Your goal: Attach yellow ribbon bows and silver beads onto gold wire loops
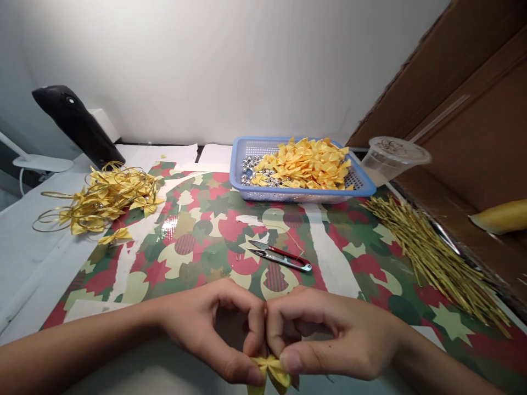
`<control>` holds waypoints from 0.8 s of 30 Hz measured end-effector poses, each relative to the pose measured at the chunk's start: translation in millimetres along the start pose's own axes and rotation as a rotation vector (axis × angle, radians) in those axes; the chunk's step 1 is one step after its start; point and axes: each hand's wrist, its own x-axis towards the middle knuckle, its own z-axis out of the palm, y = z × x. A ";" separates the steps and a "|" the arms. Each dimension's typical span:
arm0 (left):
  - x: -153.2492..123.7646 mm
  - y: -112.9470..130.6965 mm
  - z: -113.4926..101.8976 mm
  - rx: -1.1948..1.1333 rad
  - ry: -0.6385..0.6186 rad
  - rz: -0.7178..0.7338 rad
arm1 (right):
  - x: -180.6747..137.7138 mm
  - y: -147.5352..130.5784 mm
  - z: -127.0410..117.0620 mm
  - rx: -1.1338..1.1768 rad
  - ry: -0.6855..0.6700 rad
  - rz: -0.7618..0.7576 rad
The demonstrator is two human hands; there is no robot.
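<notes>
At the near edge of the table, a yellow ribbon bow is pinched between my two hands. My left hand is closed, its thumb and index finger gripping the bow's left side. On the other side, the thumb and fingers of my right hand press the bow's right loop. Both sets of knuckles touch above it, so the back of the bow is partly hidden. Beyond my hands lies a pair of thread snips, with a thin loose thread near its handle.
A blue plastic basket holds yellow ribbon bows and silver bells. Finished-looking bows with gold cords are heaped at left by a black device. At right are gold twist stems, a clear plastic cup and a cardboard wall.
</notes>
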 end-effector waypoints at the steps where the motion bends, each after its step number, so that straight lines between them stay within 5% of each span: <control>1: 0.0 -0.4 -0.3 -0.008 -0.003 -0.002 | 0.1 0.3 -0.1 0.011 -0.004 -0.003; 8: 0.5 -0.1 0.6 -0.002 0.031 -0.012 | -0.1 -0.1 -1.2 0.020 0.036 -0.004; 15: -0.7 4.2 -0.6 -0.019 0.174 -0.045 | 1.5 -5.1 -6.4 0.008 0.277 -0.132; 24: 0.5 5.7 -3.9 -0.046 0.292 -0.038 | 1.3 -2.5 -9.3 -0.068 0.388 -0.156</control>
